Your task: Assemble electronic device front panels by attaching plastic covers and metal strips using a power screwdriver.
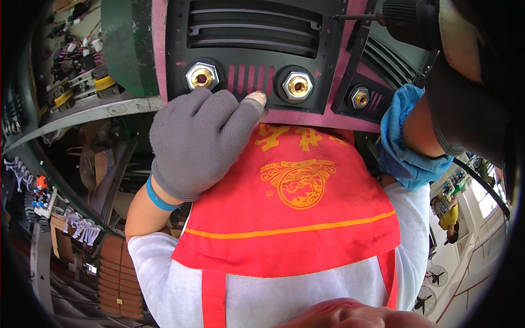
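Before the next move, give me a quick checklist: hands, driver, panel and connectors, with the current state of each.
1. Left hand at the black vented panel's near edge: ok.
2. Right hand on the power screwdriver: ok.
3. Left hand clear of the driver bit: ok, well apart.
4. Bit tip seated in a screw: cannot tell, too small.
5. Left connector and right connector both with hex nuts: ok.
6. Nuts tight: cannot tell.

Red apron [235,250]: yellow characters [310,143], round emblem [299,186]. Black panel [235,56]: pink plus sign [318,72] and minus sign [180,64].
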### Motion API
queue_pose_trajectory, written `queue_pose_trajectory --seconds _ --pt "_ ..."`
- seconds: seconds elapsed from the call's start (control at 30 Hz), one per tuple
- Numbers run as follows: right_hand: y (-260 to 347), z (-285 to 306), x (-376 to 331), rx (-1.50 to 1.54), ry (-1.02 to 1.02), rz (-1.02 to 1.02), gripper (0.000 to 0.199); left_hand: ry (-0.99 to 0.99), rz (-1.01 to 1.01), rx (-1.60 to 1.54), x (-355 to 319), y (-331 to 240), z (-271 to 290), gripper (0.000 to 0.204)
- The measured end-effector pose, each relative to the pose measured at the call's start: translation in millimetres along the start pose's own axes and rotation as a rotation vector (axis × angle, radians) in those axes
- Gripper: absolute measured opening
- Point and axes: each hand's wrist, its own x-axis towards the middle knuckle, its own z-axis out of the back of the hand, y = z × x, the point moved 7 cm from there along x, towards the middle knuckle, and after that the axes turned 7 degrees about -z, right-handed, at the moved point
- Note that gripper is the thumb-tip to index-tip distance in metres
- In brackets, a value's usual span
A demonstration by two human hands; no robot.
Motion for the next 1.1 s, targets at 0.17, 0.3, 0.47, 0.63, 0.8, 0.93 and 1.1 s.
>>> queue_pose_trajectory --seconds 0.17,0.3,0.47,0.63,0.8,0.93,1.1 --pt "-4 7 -7 0.002 -0.011 -0.004 0.060 0.026 0.007 0.002 0 -2 1 0.029" --pt "-2 9 3 -0.007 0.008 -0.009 0.060 0.124 0.037 -0.002 3 2 1 0.022" --pt "2 33 2 -0.011 0.037 -0.030 0.060 0.079 0.119 -0.034 57 51 15 0.019" --pt "-14 -9 46 0.004 0.059 -0.050 0.059 0.034 -0.027 0.268 74 67 -7 0.041" --pt "-24 -28 67 0.009 0.045 -0.063 0.059 0.033 -0.015 0.283 78 62 -7 0.038" --pt "-15 -19 63 0.009 0.054 -0.058 0.059 0.046 -0.023 0.235 77 64 -5 0.037" --pt "-5 -45 74 -0.015 0.060 -0.033 0.059 -0.091 0.066 -0.165 83 66 7 0.027"
